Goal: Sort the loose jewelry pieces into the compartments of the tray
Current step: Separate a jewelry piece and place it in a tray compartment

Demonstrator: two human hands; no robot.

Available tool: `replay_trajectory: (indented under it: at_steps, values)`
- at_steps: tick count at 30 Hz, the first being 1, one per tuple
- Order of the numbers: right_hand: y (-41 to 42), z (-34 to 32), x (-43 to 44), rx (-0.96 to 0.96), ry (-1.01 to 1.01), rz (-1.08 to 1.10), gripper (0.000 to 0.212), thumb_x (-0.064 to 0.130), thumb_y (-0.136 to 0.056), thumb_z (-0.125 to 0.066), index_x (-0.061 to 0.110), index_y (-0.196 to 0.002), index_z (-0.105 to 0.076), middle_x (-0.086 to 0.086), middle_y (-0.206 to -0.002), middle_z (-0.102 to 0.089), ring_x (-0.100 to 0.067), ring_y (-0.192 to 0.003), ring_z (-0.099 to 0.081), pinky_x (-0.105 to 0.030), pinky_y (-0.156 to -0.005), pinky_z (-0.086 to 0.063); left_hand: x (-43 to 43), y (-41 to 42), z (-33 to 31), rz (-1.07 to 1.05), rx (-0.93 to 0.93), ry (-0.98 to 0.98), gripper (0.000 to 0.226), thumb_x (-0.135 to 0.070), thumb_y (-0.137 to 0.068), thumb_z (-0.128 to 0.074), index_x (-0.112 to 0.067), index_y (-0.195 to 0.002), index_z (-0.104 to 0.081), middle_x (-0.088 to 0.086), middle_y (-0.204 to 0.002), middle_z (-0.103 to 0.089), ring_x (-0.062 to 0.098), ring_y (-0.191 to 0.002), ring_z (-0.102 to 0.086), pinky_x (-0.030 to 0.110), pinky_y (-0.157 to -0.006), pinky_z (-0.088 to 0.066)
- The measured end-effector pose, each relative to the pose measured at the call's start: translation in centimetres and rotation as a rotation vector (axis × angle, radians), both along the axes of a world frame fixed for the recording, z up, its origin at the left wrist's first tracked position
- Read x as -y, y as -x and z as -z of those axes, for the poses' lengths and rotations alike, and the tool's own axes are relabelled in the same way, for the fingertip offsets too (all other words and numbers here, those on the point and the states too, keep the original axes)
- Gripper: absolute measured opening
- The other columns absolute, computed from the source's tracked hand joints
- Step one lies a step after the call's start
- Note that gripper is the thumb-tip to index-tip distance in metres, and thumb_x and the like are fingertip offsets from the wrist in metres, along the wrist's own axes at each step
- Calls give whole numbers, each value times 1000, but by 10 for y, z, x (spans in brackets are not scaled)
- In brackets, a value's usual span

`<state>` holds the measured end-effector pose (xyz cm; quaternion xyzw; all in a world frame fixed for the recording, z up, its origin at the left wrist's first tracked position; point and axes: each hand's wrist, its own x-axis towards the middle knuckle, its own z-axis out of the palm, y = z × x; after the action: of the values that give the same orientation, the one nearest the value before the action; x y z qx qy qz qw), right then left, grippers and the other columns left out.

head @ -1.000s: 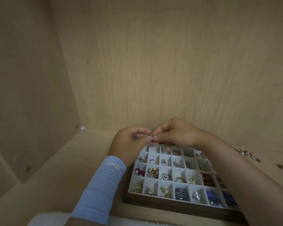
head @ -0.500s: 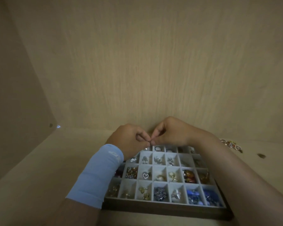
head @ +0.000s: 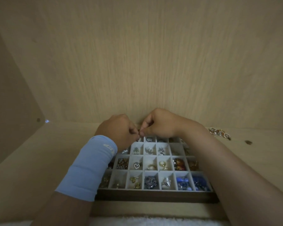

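A dark wooden tray (head: 155,195) with white compartments lies on the shelf floor, holding several small jewelry pieces such as a heart pendant (head: 136,165) and blue beads (head: 183,181). My left hand (head: 118,131), with a light blue wristband, and my right hand (head: 158,124) meet fingertip to fingertip over the tray's far left compartments. Both pinch one tiny jewelry piece (head: 140,134), mostly hidden by the fingers. A loose pile of jewelry (head: 220,133) lies on the shelf at the right, beyond my right forearm.
Wooden walls close in at the back and left. A white towel edge (head: 137,221) runs along the bottom. Small screw heads (head: 248,142) dot the shelf.
My hands have stayed together on the small piece and dropped slightly toward the tray's far edge. The view has shifted, bringing the tray more to the centre.
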<state>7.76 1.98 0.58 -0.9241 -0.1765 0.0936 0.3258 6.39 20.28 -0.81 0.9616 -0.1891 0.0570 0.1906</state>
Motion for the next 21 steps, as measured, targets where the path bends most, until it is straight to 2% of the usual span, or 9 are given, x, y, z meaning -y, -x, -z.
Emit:
replay_trajectory:
  at_steps: [3,7,10,13,15,18,21]
  values:
    - [3,-5,9,-19,-18,15,7,25,-89,-74,26,-86,-80,14,-80,-76,-1,-82,-70,-27,-85,-55,1,1,-1,-17,24,-23,8,-36,-80,-70,-32,-77,-76,-15,-84,-60,11,-82,-61,31,-73,-53]
    - [14,-12,35,5,-29,44,11,23,-92,-70,27,-88,-80,16,-83,-76,3,-83,-69,-25,-86,-53,6,5,-6,1,30,-33,1,-36,-82,-68,-36,-81,-68,-22,-78,-56,-2,-73,-54,19,-60,-40]
    - [23,-18,64,40,2,68,10,23,-92,-70,27,-90,-80,17,-85,-76,5,-82,-68,-18,-80,-51,20,12,-9,54,-3,4,3,-37,-84,-66,-38,-83,-68,-23,-81,-61,-6,-74,-54,22,-65,-44]
    - [33,-20,96,60,-3,96,11,20,-91,-71,25,-91,-80,24,-76,-73,12,-74,-65,-4,-63,-44,38,20,-15,129,-54,73,5,-36,-85,-66,-38,-84,-70,-23,-84,-64,-7,-76,-56,21,-70,-46]
    - [40,-19,114,63,-6,105,11,18,-91,-71,25,-90,-79,29,-70,-70,15,-68,-62,0,-57,-40,51,24,-21,182,-88,114,6,-35,-86,-67,-36,-86,-72,-23,-84,-65,-7,-76,-57,18,-69,-44]
    - [49,-13,129,61,-25,97,14,16,-90,-72,29,-86,-77,32,-64,-66,17,-60,-59,0,-54,-39,75,28,-30,263,-143,136,6,-33,-86,-69,-36,-88,-74,-23,-86,-67,-9,-79,-58,13,-68,-42]
    - [53,-9,124,90,-29,88,14,22,-89,-74,34,-83,-77,29,-74,-70,15,-71,-63,0,-62,-41,81,24,-37,241,-168,84,10,-28,-86,-69,-37,-87,-72,-23,-84,-66,-6,-78,-59,15,-69,-43]
